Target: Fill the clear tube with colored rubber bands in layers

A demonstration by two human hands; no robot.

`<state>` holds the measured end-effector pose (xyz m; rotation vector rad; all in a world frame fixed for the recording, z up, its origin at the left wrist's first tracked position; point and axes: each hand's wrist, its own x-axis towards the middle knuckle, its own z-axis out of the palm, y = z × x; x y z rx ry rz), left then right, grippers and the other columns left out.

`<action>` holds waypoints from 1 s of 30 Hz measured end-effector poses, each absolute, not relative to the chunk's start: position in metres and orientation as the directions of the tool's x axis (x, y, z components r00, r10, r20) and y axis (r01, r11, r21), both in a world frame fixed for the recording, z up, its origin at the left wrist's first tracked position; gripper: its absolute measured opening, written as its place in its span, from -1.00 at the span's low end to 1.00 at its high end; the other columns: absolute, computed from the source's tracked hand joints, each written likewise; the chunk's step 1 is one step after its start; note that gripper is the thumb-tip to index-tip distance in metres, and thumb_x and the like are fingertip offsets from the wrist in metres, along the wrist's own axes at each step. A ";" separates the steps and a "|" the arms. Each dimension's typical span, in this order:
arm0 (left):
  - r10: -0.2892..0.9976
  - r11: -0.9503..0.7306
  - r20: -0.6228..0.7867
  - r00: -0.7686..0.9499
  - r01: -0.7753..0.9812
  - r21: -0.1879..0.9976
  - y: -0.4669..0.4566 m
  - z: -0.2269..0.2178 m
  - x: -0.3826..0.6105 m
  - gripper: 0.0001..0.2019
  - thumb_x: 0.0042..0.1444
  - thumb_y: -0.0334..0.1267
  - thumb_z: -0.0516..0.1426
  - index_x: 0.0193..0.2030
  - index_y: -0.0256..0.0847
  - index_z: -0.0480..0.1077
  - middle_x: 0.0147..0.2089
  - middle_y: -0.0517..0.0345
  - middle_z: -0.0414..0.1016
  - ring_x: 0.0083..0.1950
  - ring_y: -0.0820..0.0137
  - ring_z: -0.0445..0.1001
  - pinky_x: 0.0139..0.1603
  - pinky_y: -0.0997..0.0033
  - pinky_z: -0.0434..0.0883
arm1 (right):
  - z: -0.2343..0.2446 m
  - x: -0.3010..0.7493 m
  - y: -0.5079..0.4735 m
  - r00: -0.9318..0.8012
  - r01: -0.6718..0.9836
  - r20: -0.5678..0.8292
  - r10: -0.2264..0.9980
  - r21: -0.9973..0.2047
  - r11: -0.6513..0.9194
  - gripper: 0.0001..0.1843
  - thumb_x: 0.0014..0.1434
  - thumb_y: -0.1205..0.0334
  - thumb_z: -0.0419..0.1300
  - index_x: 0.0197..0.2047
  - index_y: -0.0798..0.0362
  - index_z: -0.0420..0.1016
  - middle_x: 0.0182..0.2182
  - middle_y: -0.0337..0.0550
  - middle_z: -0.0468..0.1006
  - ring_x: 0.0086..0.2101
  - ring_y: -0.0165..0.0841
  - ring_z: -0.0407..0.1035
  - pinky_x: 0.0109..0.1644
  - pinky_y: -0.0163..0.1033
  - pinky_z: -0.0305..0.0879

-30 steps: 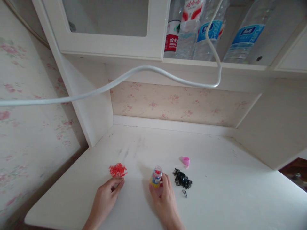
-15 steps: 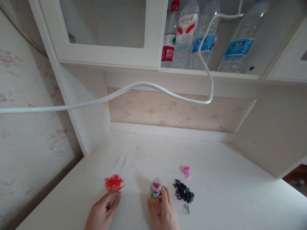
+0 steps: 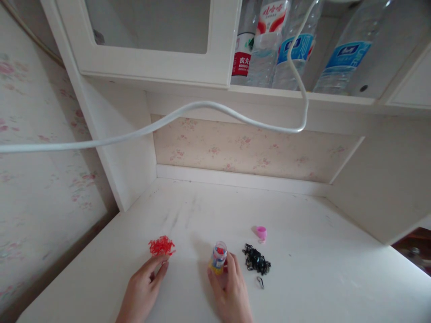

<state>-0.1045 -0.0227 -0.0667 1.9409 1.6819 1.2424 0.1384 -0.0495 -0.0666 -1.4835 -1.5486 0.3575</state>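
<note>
My right hand (image 3: 229, 289) is wrapped round a small clear bottle (image 3: 218, 256) with red bits inside, standing upright on the white desk (image 3: 303, 278). My left hand (image 3: 144, 287) lies on the desk with its fingers loosely curled, fingertips just below a small heap of red rubber bands (image 3: 161, 246). A heap of black rubber bands (image 3: 256, 260) lies right of the bottle, with one loose black band (image 3: 260, 281) below it. A pink cap (image 3: 261, 232) sits behind the black heap.
A white cable (image 3: 202, 107) hangs across the view above the desk. Several plastic water bottles (image 3: 269, 45) stand on the upper shelf beside a cabinet door (image 3: 148, 40). Floral wallpaper (image 3: 40, 179) covers the wall at left.
The camera view shifted slightly up and down. Both hands stay in much the same place, the right still on the bottle, the left by the red bands.
</note>
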 end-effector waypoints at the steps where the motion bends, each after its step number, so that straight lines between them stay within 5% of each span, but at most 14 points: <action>1: 0.914 -0.271 0.403 -0.052 0.661 0.700 -0.023 -0.068 -0.105 -0.69 0.13 0.02 0.10 -0.19 -0.10 0.52 -0.26 0.19 0.63 -0.57 0.50 0.46 -0.44 0.59 0.47 | -0.068 0.138 -0.049 0.176 0.621 0.415 0.893 -0.750 0.227 -0.62 0.23 -0.01 0.08 0.06 -0.05 0.29 -0.13 -0.06 0.47 -0.18 -0.23 0.46 -0.17 -0.23 0.42; 14: 0.944 -0.158 0.302 -0.135 0.618 0.770 -0.027 -0.055 -0.102 -0.63 0.11 0.09 0.09 -0.15 -0.12 0.50 -0.26 0.21 0.64 -0.64 0.52 0.42 -0.47 0.57 0.47 | -0.069 0.136 -0.048 0.206 0.590 0.430 0.879 -0.772 0.239 -0.62 0.22 -0.03 0.09 0.04 -0.05 0.31 -0.18 -0.11 0.49 -0.25 -0.27 0.46 -0.21 -0.26 0.40; 21: 0.904 -0.243 0.403 -0.142 0.606 0.757 -0.024 -0.059 -0.106 -0.71 0.10 0.04 0.12 -0.23 -0.08 0.55 -0.15 0.15 0.60 -0.23 0.36 0.56 -0.27 0.47 0.51 | -0.058 0.143 -0.050 0.156 0.602 0.361 0.919 -0.773 0.202 -0.65 0.22 0.07 0.12 0.04 0.00 0.30 -0.18 -0.09 0.48 -0.25 -0.29 0.44 -0.19 -0.26 0.38; 28: 0.892 -0.062 0.203 -0.403 0.336 0.940 -0.026 -0.029 -0.092 -0.60 0.06 0.09 0.14 -0.23 -0.23 0.53 -0.20 0.05 0.57 -0.28 0.34 0.51 -0.36 0.45 0.45 | -0.061 0.143 -0.050 0.131 0.570 0.338 0.932 -0.795 0.208 -0.65 0.21 0.07 0.14 0.01 0.02 0.30 -0.17 -0.10 0.46 -0.27 -0.32 0.43 -0.19 -0.27 0.37; 30: 0.930 -0.133 0.217 -0.295 0.282 0.950 -0.028 -0.003 -0.075 -0.62 0.09 0.07 0.13 -0.20 -0.21 0.53 -0.20 0.08 0.55 -0.29 0.39 0.49 -0.35 0.48 0.42 | -0.060 0.142 -0.050 0.124 0.572 0.353 0.927 -0.789 0.224 -0.65 0.20 0.09 0.14 0.03 0.01 0.30 -0.15 -0.10 0.45 -0.25 -0.32 0.44 -0.18 -0.26 0.37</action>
